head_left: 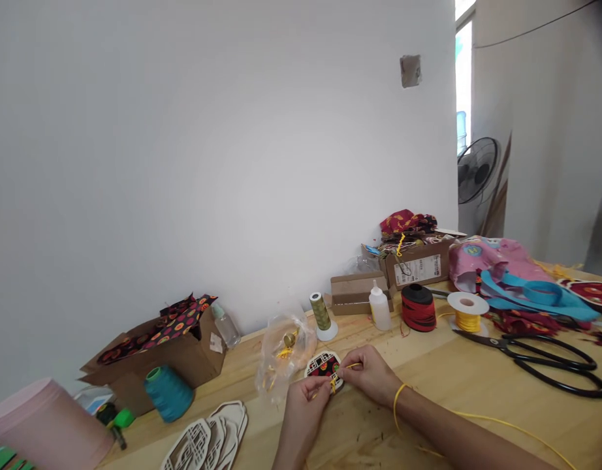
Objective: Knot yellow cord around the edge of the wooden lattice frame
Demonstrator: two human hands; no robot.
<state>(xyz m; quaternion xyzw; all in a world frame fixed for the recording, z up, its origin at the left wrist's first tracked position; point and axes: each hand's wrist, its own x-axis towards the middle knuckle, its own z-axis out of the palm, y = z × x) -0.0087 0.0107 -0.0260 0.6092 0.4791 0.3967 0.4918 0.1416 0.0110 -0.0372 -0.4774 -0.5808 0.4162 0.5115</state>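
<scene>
Both hands meet at a small wooden lattice ornament [322, 363] with dark, red-patterned fabric inside its frame. My left hand [307, 406] is closed in a pinch at the ornament's lower edge, on yellow cord knotted there. My right hand [372, 375] pinches a strand of the same yellow cord [354, 365] just right of the ornament. More of this cord loops over my right wrist and trails across the table to the lower right. The fingertips partly hide the knot.
Lattice wooden pieces [207, 440] lie stacked at front left, near a teal thread cone [168, 393]. Behind my hands stand a plastic bag [281, 352], an olive thread cone [320, 312] and a glue bottle [379, 308]. Black scissors [536, 359] and a yellow cord spool [467, 313] lie right.
</scene>
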